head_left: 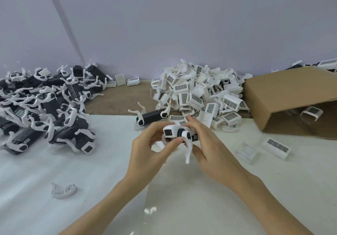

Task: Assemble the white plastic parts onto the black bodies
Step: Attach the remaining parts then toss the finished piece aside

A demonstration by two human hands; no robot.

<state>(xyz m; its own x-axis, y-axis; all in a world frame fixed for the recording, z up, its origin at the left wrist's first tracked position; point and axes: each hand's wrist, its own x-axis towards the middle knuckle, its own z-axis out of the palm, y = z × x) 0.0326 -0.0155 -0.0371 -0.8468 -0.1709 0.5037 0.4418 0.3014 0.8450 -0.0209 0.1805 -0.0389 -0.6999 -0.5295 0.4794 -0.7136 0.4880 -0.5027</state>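
Observation:
Both hands hold one black body point(194, 137) above the white sheet at centre. A white cap part point(170, 131) sits over the body's near end, and a white leg point(187, 147) hangs down from its side. My left hand point(151, 149) pinches the capped end with thumb and fingers. My right hand point(206, 143) grips the body from the right, its fingers curled over the top. Most of the black body is hidden by the fingers. Another black body with white legs point(151, 117) lies on the table just beyond the hands.
A heap of black bodies with white legs point(45, 107) fills the left side. A pile of white cap parts point(200, 96) lies behind the hands. A tipped cardboard box point(291, 92) stands at right, loose caps point(276, 148) before it. A white leg piece point(63, 191) lies near left.

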